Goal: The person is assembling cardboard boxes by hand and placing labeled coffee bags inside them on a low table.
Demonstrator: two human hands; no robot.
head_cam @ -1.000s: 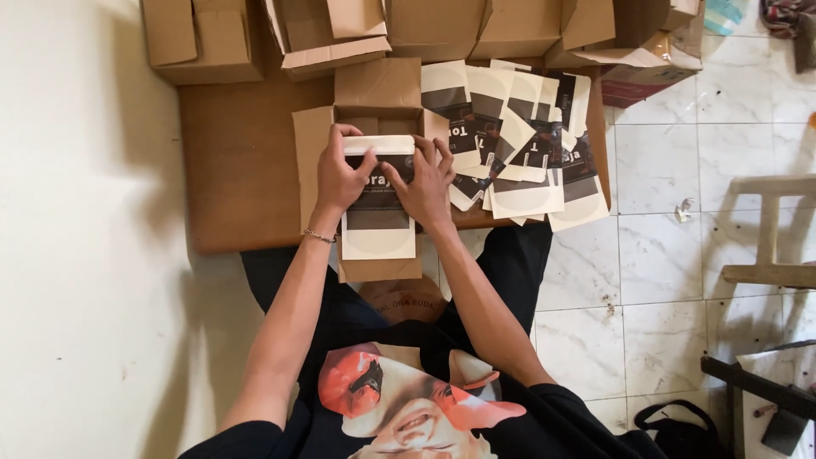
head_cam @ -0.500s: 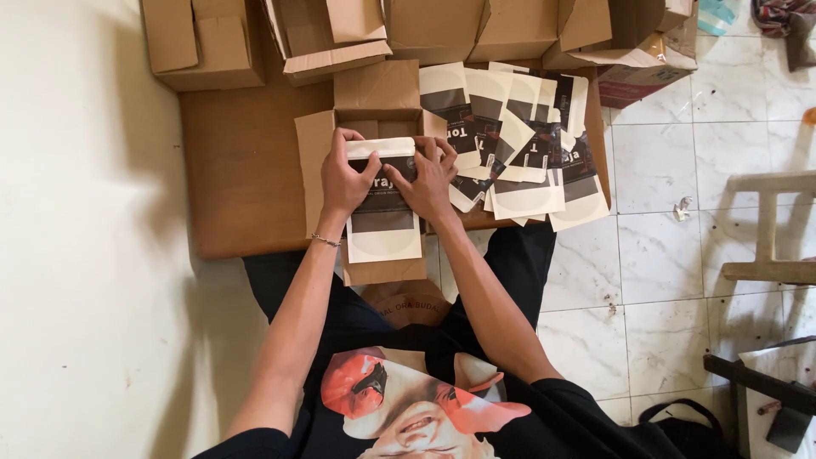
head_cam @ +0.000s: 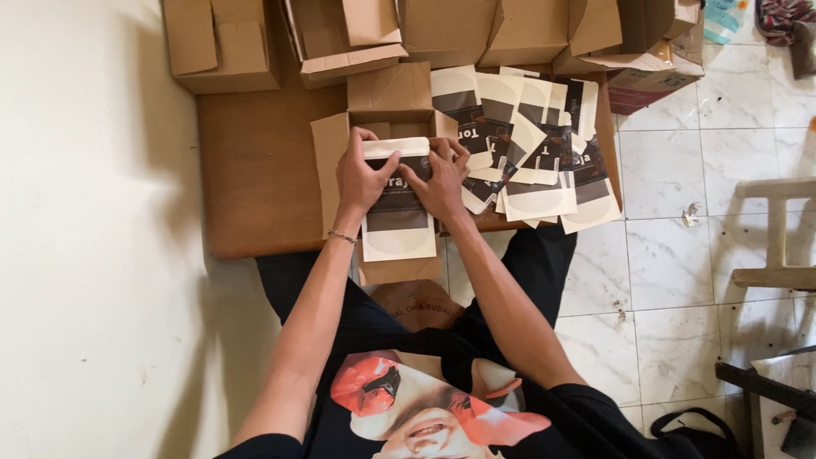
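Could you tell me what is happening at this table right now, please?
A person seated at a low wooden table has both hands on a flat printed pouch lying over an open cardboard box. The left hand and right hand pinch the pouch's folded top edge. More pouches lie fanned out to the right, and other cardboard boxes sit along the table's far side.

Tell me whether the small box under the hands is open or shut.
Open: the box has its flaps spread outward, its inside showing above the pouch.
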